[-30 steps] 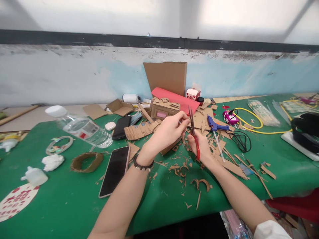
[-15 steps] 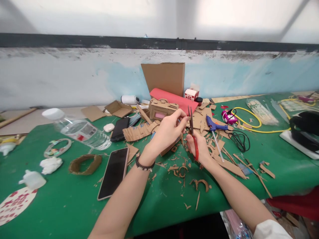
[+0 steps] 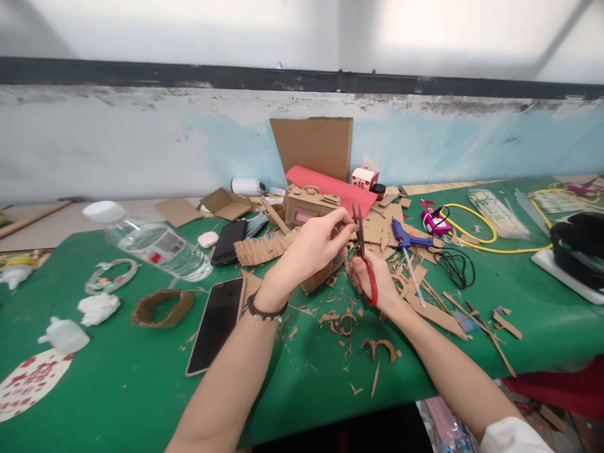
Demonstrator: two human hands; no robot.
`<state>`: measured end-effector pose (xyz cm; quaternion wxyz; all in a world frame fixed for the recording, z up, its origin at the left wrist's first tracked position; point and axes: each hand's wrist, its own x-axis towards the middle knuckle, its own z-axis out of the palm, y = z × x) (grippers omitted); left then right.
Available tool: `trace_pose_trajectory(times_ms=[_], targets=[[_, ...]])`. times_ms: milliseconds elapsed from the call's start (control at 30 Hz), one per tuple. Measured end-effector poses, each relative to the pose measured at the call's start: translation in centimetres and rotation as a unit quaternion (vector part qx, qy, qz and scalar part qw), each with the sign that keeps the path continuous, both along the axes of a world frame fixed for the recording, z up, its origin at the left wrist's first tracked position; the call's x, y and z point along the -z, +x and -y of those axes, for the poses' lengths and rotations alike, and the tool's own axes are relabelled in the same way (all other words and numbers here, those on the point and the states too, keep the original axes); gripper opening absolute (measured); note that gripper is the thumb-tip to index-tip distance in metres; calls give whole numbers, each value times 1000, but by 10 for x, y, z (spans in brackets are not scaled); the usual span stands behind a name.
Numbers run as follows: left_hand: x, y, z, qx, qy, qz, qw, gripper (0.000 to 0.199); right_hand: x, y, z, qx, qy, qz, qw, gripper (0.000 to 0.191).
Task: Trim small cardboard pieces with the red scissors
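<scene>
My right hand (image 3: 376,275) grips red-handled scissors (image 3: 360,234), blades pointing up and a little apart. My left hand (image 3: 323,242), with a dark beaded bracelet at the wrist, is closed in a pinch right beside the blades. Whatever its fingertips hold is too small or hidden to make out. Behind the left hand stands a cardboard model (image 3: 309,204) with a pink window, partly covered by that hand. Below the hands, cardboard scraps (image 3: 346,324) lie scattered on the green tabletop (image 3: 302,384).
A water bottle (image 3: 151,242), a phone (image 3: 217,324), a black case (image 3: 229,242) and a cardboard ring (image 3: 163,308) lie to the left. A blue glue gun (image 3: 409,236), its black cord (image 3: 455,267) and a yellow cable (image 3: 493,233) are on the right. Red paper (image 3: 325,185) rests behind.
Both hands stay close together, with the scissors' tips shifted slightly left. The view has moved a little, so the things on the table appear slightly farther right.
</scene>
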<state>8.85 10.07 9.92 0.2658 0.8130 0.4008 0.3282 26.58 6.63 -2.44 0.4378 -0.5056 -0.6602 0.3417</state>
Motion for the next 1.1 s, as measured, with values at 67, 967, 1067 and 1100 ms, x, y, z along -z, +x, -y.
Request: trace_pose_trajectory(times_ms=[67,967,1067,1100], targets=[[0,0,0,-1,2,1,1000,22,2,-1,0,8,-5,-8,1000,51],[1,4,0,-26,22,22,999,17,12,-5,-2,-16,-13,-75,997,52],[2,5,0,-26,16,21,999,16,11,-7,-1,-12,-22,-72,997,53],[3,6,0,-25,10,24,999,17,11,-8,0,-9,-24,-73,997,53]])
